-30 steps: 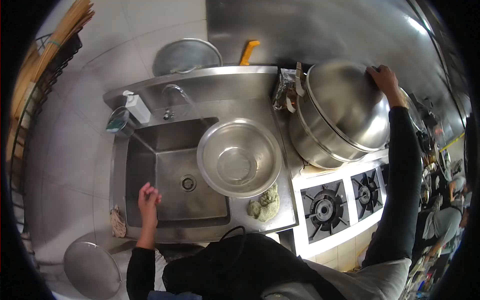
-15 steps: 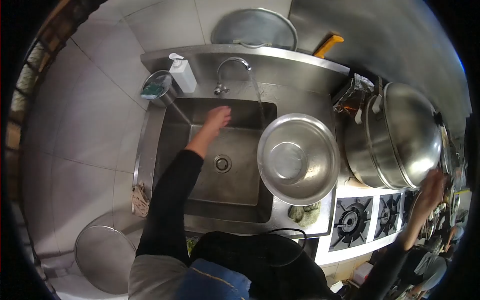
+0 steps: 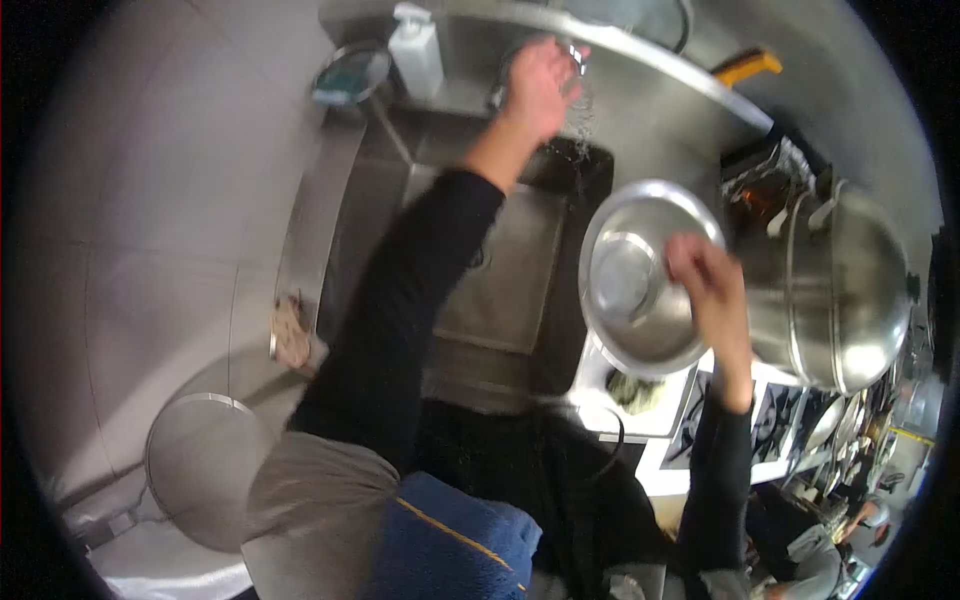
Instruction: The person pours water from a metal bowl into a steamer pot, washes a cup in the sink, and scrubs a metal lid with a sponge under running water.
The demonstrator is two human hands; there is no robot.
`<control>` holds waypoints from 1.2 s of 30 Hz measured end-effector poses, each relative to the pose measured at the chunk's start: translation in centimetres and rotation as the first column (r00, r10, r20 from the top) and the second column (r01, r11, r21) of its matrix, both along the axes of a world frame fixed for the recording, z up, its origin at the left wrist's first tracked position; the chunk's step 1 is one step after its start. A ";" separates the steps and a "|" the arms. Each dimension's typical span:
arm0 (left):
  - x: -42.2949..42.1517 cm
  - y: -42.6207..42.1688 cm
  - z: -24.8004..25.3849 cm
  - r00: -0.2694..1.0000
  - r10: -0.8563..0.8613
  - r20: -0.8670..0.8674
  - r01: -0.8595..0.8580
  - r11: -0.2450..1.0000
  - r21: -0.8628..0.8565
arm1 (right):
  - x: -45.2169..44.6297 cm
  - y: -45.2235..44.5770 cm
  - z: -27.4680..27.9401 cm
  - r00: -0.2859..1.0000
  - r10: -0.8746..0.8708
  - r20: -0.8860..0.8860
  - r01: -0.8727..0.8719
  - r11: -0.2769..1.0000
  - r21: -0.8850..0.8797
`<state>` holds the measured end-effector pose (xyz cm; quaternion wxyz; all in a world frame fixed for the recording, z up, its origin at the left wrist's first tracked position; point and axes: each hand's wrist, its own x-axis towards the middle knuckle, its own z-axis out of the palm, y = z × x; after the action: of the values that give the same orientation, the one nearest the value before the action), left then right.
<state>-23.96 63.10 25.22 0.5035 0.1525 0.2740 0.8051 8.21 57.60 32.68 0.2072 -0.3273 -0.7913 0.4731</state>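
Observation:
At the back of the sink [image 3: 500, 310], my left hand [image 3: 543, 90] covers most of the chrome faucet [image 3: 580, 60]; blur hides whether the fingers grip it. Water splashes down just beyond the fingertips. My right hand [image 3: 708, 285] hangs over the right side of a large steel bowl [image 3: 620, 345], its fingers bent and smeared by motion. Whether it touches the rim I cannot tell. The bowl rests tilted at the sink's right edge, and nothing shows inside it.
A white pump bottle [image 3: 416, 55] and a steel container [image 3: 350, 75] stand behind the sink. To the right are a big domed pot [image 3: 860, 290], an orange handle [image 3: 748, 68] and gas burners [image 3: 770, 420]. A greenish cloth [image 3: 635, 392] lies below the bowl. Other people appear at far right.
My left hand has moved from above the basin up to the faucet. My right hand has swung left from beside the domed pot to over the bowl. The view has shifted.

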 end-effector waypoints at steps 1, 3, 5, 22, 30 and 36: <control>-0.8 -1.5 0.3 0.996 -0.056 -0.071 0.054 0.998 -0.032 | -2.9 1.1 0.3 0.984 0.051 0.173 -0.056 0.998 0.023; -1.8 -4.5 0.3 0.984 -0.095 -0.152 0.071 0.986 -0.152 | -8.9 3.7 -2.7 0.975 0.211 0.068 -0.207 0.976 -0.068; -3.9 -6.8 0.8 0.956 -0.136 -0.260 0.070 0.967 -0.246 | -15.3 5.3 -4.9 0.937 0.299 0.177 -0.262 0.942 -0.208; -0.2 -11.1 -11.2 0.468 -0.166 -0.868 -0.353 0.865 -0.356 | -25.7 -2.8 -11.6 0.936 -0.270 -0.224 0.302 0.945 0.123; -3.9 -6.9 -7.5 -0.530 -0.416 -0.739 -0.434 0.882 -0.185 | -10.2 -12.3 -26.2 0.989 -0.049 0.142 0.119 0.834 -0.538; -6.9 -6.7 -14.8 -0.778 -0.449 -0.439 -0.460 0.883 -0.089 | -6.9 -12.4 -24.1 0.966 0.182 0.185 -0.114 0.938 -0.328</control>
<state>-30.81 56.37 10.42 -0.1151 0.6696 0.7335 -0.0191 1.32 45.20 8.58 0.0305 -0.3441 -0.7459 0.5695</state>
